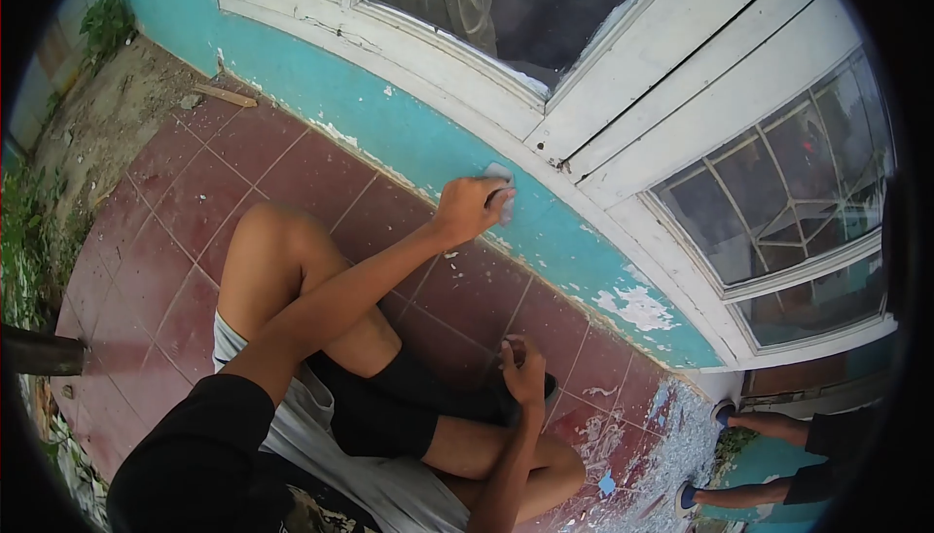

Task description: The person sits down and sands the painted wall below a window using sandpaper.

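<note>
My left hand (471, 210) is pressed up against the low turquoise wall (555, 224), its fingers closed around a thin pale grey piece (499, 171). Part of this piece shows above the fingers, flat on the paint; its exact kind is unclear. Over the tiles between my legs, my right hand (525, 373) is held with curled fingers, apart from the wall. Whatever lies inside those fingers, if anything, cannot be made out. Around both hands the wall's paint is chipped, with a large bare white patch (637, 309) farther right.
I sit with bent legs on red floor tiles (282, 159). White-framed windows (438, 47) rise above the wall. Paint flakes (671, 436) litter the floor at right, near another person's legs (778, 428). A wood strip (226, 95) lies by the soil at left.
</note>
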Tool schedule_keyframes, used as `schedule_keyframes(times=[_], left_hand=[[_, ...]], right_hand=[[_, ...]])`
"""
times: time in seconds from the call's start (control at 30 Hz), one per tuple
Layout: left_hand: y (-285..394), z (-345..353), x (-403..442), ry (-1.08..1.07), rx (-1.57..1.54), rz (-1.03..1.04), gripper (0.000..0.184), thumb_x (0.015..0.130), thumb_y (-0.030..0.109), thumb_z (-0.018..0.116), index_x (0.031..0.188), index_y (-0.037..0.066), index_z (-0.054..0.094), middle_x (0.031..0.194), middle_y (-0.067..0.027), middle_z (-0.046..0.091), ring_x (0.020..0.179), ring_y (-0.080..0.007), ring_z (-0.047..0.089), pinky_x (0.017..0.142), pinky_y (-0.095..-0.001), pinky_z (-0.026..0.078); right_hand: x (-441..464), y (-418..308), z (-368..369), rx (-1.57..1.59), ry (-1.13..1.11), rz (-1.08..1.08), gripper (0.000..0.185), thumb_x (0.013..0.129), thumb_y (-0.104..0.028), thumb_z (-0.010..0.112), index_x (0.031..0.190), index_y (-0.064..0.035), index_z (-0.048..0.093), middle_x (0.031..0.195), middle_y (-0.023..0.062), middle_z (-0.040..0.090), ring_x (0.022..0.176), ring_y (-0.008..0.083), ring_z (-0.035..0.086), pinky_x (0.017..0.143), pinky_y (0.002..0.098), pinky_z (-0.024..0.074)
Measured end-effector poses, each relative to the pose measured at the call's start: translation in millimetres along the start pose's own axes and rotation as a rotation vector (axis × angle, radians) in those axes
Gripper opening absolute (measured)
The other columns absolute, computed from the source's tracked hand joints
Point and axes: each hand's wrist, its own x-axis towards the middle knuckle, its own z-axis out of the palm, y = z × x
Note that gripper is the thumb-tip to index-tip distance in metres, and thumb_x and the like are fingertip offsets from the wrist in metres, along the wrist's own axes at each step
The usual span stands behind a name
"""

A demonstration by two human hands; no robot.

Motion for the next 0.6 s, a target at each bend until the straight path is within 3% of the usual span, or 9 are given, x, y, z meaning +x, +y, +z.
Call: schedule_keyframes(times=[0.03, 0.1, 0.33, 0.4, 0.5, 0.53, 0.6], left_hand=[[3.1, -5.0, 6.5, 0.014, -0.007, -0.006, 0.020, 0.093, 0.022, 0.069, 0.086, 0.003, 0.069, 0.070, -0.0189, 0.065, 0.058, -0.0360, 0.062, 0.053, -0.0389, 0.048], [7.2, -19.5, 22.6, 0.119, -0.074, -0.221, 0.019, 0.093, 0.022, 0.070, 0.086, 0.004, 0.069, 0.069, -0.0180, 0.064, 0.057, -0.0346, 0.062, 0.053, -0.0388, 0.048], [-6.7, 0.9, 4.0, 0.066, 0.016, 0.067, 0.023, 0.093, 0.021, 0.071, 0.080, 0.003, 0.065, 0.061, -0.0158, 0.059, 0.048, -0.0317, 0.052, 0.048, -0.0362, 0.041], [-1.3, -16.9, 18.3, 0.092, -0.043, -0.174, 0.022, 0.093, 0.021, 0.070, 0.082, 0.003, 0.067, 0.063, -0.0162, 0.060, 0.050, -0.0340, 0.053, 0.048, -0.0365, 0.042], [0.9, -5.6, 7.7, 0.050, 0.002, -0.217, 0.024, 0.092, 0.027, 0.070, 0.082, 0.006, 0.067, 0.067, -0.0168, 0.064, 0.057, -0.0375, 0.062, 0.052, -0.0418, 0.047], [-1.4, -1.9, -0.5, 0.033, 0.008, -0.214, 0.024, 0.092, 0.027, 0.070, 0.082, 0.006, 0.067, 0.067, -0.0168, 0.064, 0.057, -0.0375, 0.062, 0.052, -0.0418, 0.047], [-1.9, 2.7, -6.6, -0.029, 0.072, 0.049, 0.018, 0.093, 0.019, 0.070, 0.086, 0.002, 0.069, 0.066, -0.0166, 0.063, 0.053, -0.0342, 0.058, 0.051, -0.0355, 0.046]], right_hand=[[0.1, 3.2, -0.4, -0.020, -0.007, 0.004, 0.017, 0.096, -0.008, 0.065, 0.109, 0.0034, 0.064, 0.086, 0.0122, 0.070, 0.071, 0.0141, 0.067, 0.059, 0.0284, 0.0553], [-4.8, -1.8, -8.1, -0.029, -0.001, 0.004, 0.017, 0.096, -0.008, 0.064, 0.109, 0.0032, 0.064, 0.085, 0.0119, 0.070, 0.070, 0.0138, 0.067, 0.059, 0.0281, 0.0548], [0.8, 3.6, 0.1, -0.045, 0.007, -0.043, 0.018, 0.096, -0.009, 0.065, 0.109, 0.0028, 0.064, 0.085, 0.0109, 0.071, 0.070, 0.0132, 0.068, 0.059, 0.0276, 0.0543], [-3.8, -6.1, -1.5, -0.007, -0.008, 0.022, 0.018, 0.096, -0.009, 0.065, 0.109, 0.0030, 0.064, 0.085, 0.0109, 0.071, 0.071, 0.0141, 0.068, 0.059, 0.0281, 0.0546], [-5.5, -9.5, -3.3, -0.001, 0.019, 0.003, 0.017, 0.095, -0.010, 0.066, 0.107, 0.0012, 0.064, 0.084, 0.0132, 0.072, 0.069, 0.0188, 0.070, 0.059, 0.0304, 0.0543], [-7.9, -12.1, -2.9, 0.002, 0.030, 0.008, 0.015, 0.094, -0.010, 0.067, 0.105, -0.0008, 0.063, 0.083, 0.0153, 0.073, 0.065, 0.0226, 0.072, 0.060, 0.0327, 0.0538], [-2.8, -8.2, 2.8, 0.001, 0.028, 0.006, 0.015, 0.095, -0.010, 0.066, 0.106, -0.0007, 0.064, 0.082, 0.0149, 0.073, 0.066, 0.0222, 0.072, 0.060, 0.0324, 0.0535]])
